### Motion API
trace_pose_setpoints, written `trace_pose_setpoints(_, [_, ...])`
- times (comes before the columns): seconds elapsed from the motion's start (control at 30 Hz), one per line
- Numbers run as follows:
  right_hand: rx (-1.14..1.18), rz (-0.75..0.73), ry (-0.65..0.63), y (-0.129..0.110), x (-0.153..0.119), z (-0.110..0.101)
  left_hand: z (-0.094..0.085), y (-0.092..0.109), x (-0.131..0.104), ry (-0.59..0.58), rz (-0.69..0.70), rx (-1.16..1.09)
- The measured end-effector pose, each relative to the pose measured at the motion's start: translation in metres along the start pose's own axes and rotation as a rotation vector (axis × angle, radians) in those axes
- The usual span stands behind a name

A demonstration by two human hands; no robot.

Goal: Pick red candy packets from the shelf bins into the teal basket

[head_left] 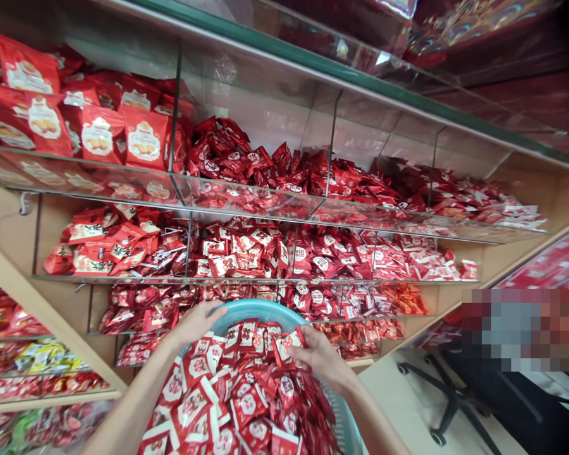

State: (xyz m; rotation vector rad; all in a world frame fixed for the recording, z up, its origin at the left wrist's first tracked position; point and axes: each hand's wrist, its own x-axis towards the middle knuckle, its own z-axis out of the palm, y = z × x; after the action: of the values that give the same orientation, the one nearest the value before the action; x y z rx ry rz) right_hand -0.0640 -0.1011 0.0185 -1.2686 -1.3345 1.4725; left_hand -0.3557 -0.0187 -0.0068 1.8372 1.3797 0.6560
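A teal plastic basket (260,306) heaped with small red-and-white wrapped candy packets (249,404) is right in front of me. At its far left rim is my left hand (200,323), its fingers closed over the edge. My right hand (320,355) reaches in over the right side, thumb and fingers around one red packet (284,349) on top of the heap. Part of the basket's near side is cut off by the frame and covered by packets.
Tiered shelves with glass fronts (256,205) hold sorted red packets; larger cookie packets (145,139) fill the upper left. A wooden divider (57,316) separates another rack at left. On the right floor stands a wheeled chair base (448,395), near a person in dark clothing (516,385).
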Motion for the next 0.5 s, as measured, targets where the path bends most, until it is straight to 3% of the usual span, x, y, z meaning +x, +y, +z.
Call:
trace_pose_setpoints(0.1, [-0.015, -0.044, -0.003, -0.004, 0.003, -0.005, 0.0, 0.0, 0.0, -0.007, 0.009, 0.007])
trace_pose_setpoints(0.3, [-0.039, 0.004, 0.122, -0.002, 0.003, -0.026, -0.001, -0.001, 0.001, -0.014, 0.029, 0.029])
trace_pose_setpoints(0.5, [-0.118, -0.065, -0.008, 0.005, 0.008, -0.027, 0.0, -0.004, 0.002, -0.001, 0.035, 0.023])
